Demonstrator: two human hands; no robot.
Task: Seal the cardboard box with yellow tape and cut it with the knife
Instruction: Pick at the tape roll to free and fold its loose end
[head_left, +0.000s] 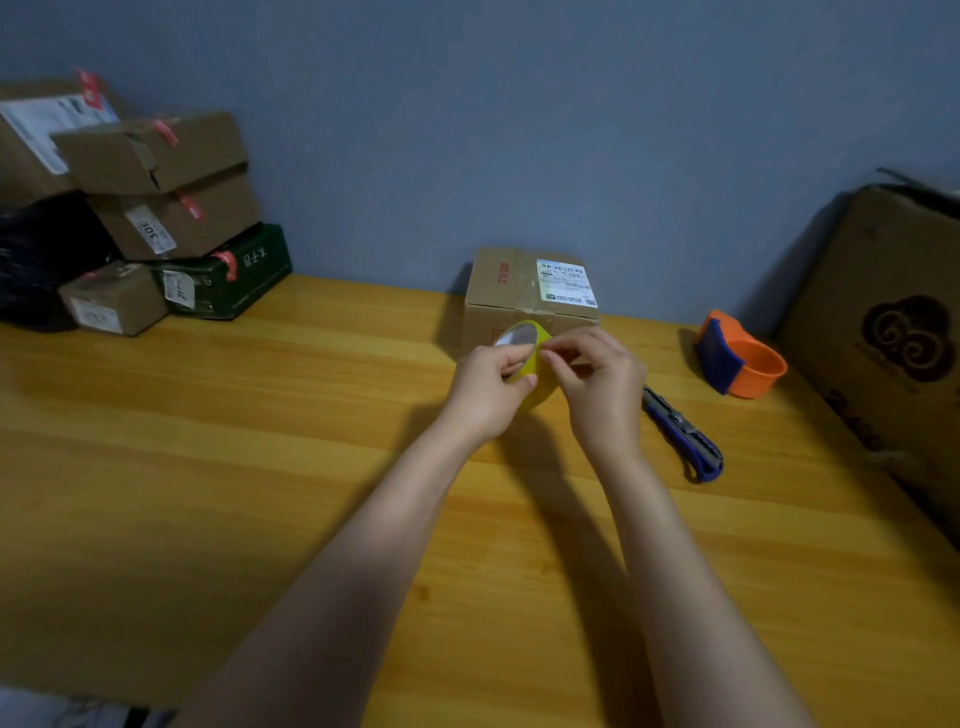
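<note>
A small cardboard box (524, 291) with a white shipping label stands closed at the back of the wooden table (260, 441). Just in front of it I hold a roll of yellow tape (535, 364) off the table. My left hand (488, 389) grips the roll from the left, thumb on its rim. The fingertips of my right hand (597, 384) pinch at the roll's outer surface. A blue utility knife (685, 436) lies on the table to the right of my right hand; I cannot tell whether its blade is out.
An orange and blue tape dispenser (737, 358) sits at the back right. A large cardboard box (893, 332) leans at the right edge. A stack of parcels (156, 208) and a black bag (36, 260) fill the back left corner.
</note>
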